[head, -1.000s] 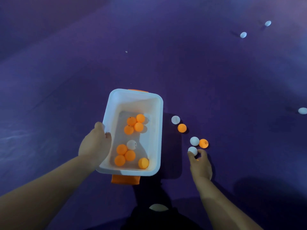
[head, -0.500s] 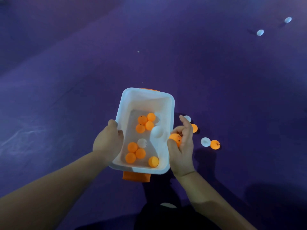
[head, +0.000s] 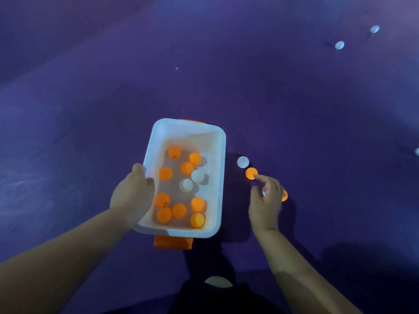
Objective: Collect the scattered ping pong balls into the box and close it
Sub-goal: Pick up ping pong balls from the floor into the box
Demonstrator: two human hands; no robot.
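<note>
A white plastic box (head: 221, 141) with orange clips sits open on the purple floor, holding several orange balls and two white ones. My left hand (head: 133, 193) grips its left rim. My right hand (head: 266, 198) hovers over the floor to the right of the box, fingers spread, its fingertip touching an orange ball (head: 250, 172). A white ball (head: 243, 162) lies just beyond that. Another orange ball (head: 284, 196) shows at the hand's right edge, and a white ball (head: 264, 191) peeks out between the fingers.
Two white balls (head: 339, 45) (head: 374, 29) lie far off at the upper right. Another white ball (head: 417, 151) sits at the right edge. A pale oval shape (head: 217, 281) lies on dark cloth at the bottom centre.
My right hand dropped an orange ball and a white ball into the box, then moved back right to the balls on the floor. My left hand kept hold of the rim.
</note>
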